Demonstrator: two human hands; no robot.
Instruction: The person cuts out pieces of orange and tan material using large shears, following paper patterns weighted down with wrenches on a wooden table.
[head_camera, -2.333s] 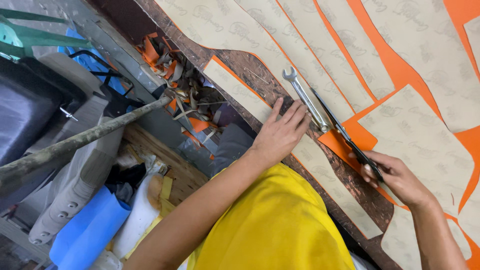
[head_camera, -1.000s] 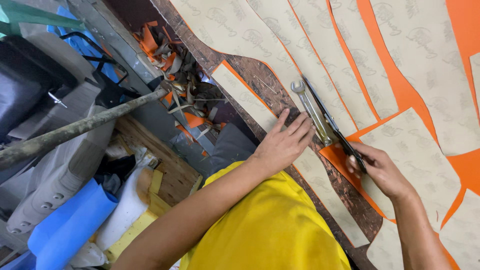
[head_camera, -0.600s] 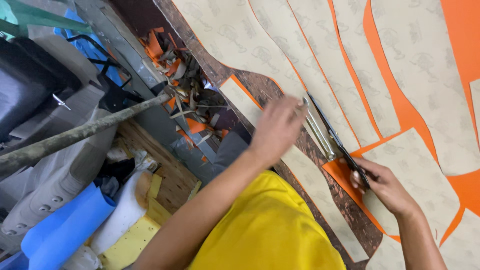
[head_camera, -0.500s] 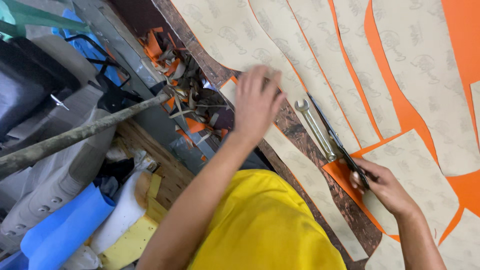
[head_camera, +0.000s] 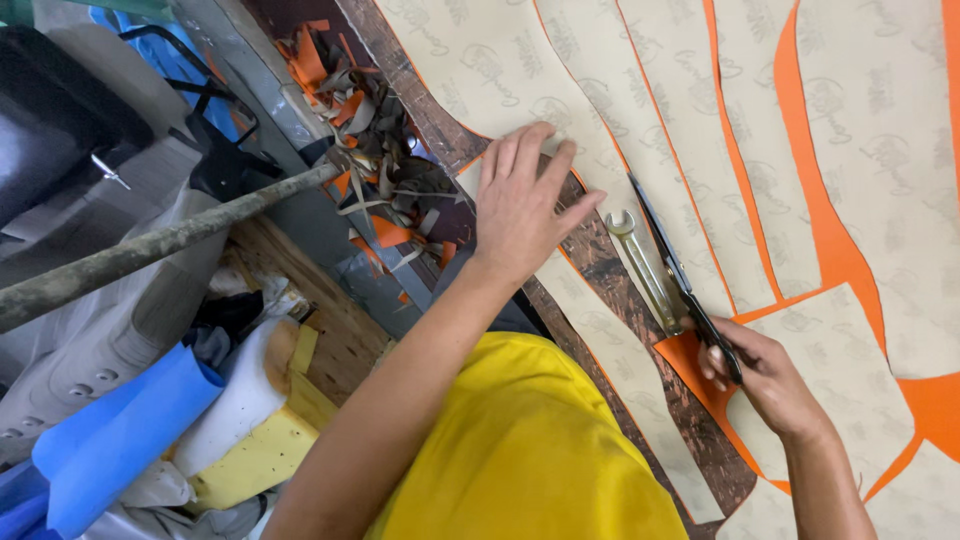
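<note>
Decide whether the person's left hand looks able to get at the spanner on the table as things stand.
Probably yes. The left hand lies flat on a beige strip, close beside the spanner, with nothing between them. The right hand grips scissors just beyond it.

Your left hand (head_camera: 525, 205) lies flat, fingers spread, on a beige strip (head_camera: 620, 370) at the bench edge. Your right hand (head_camera: 765, 375) grips scissors (head_camera: 685, 290) — blades along a beige sheet (head_camera: 600, 110), just beside a wrench (head_camera: 645, 265) — above orange sheet (head_camera: 695, 360). Scraps (head_camera: 375, 160) are piled left.
</note>
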